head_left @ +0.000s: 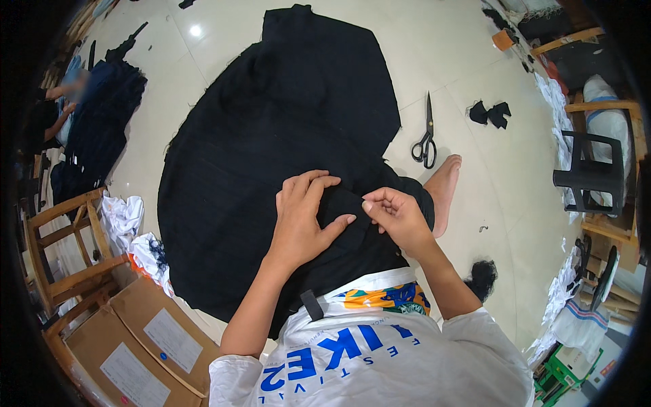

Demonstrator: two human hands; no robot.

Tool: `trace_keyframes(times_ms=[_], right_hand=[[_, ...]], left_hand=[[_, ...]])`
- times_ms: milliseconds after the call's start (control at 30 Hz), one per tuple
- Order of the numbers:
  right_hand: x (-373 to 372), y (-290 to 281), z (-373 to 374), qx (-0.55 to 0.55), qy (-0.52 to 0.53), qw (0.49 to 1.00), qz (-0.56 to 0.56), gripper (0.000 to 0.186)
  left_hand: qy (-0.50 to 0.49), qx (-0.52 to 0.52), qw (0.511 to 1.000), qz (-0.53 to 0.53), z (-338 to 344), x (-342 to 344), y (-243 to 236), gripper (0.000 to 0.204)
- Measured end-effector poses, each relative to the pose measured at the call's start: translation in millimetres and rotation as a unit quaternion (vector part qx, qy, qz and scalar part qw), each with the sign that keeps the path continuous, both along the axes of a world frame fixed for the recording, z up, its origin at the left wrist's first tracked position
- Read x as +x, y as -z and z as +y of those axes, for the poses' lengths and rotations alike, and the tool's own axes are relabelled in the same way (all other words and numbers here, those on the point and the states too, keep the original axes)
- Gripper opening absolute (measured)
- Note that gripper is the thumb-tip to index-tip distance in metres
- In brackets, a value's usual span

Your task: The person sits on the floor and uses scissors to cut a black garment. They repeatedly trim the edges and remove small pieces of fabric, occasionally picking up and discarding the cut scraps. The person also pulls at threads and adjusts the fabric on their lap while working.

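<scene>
A large piece of black cloth (271, 115) with frayed edges is spread over my lap and the tiled floor. My left hand (302, 220) lies on it, open, thumb held away from the fingers. Close by on the right, my right hand (397, 216) is closed in a pinch just over the cloth. What its thumb and fingertips hold is too small to make out. A pair of fabric shears (427, 136) with black handles rests on the floor beyond my right hand, beside my bare foot (445, 193).
Black cloth scraps (489, 114) and a dark fuzzy clump (481, 279) lie on the floor at right. Cardboard boxes (146, 325) and a wooden frame (71, 244) stand at left. Another person's hands (66, 95) work over dark cloth at far left. A black chair (591, 173) stands right.
</scene>
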State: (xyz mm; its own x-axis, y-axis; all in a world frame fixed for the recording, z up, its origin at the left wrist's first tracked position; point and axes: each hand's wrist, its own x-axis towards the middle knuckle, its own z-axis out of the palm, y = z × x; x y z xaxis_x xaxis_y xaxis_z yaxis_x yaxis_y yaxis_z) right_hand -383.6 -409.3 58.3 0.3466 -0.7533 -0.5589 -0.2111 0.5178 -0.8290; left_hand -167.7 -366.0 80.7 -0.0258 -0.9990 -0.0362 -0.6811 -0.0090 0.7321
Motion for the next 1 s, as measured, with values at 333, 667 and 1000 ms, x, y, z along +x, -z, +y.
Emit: trace_keyframes(times_ms=[333, 667, 1000], right_hand=[[1, 7, -33, 0.031, -0.089, 0.996, -0.006, 0.017], [18, 24, -30, 0.034, 0.011, 0.997, -0.072, 0.014], [8, 12, -37, 0.067, -0.045, 0.996, -0.029, 0.021]], left_hand=[[-0.025, 0.024, 0.999, 0.011, 1, -7, 2, 0.06], [-0.023, 0.015, 1.0, 0.005, 5, -6, 3, 0.046], [-0.025, 0.007, 1.0, 0.008, 9, -5, 7, 0.04]])
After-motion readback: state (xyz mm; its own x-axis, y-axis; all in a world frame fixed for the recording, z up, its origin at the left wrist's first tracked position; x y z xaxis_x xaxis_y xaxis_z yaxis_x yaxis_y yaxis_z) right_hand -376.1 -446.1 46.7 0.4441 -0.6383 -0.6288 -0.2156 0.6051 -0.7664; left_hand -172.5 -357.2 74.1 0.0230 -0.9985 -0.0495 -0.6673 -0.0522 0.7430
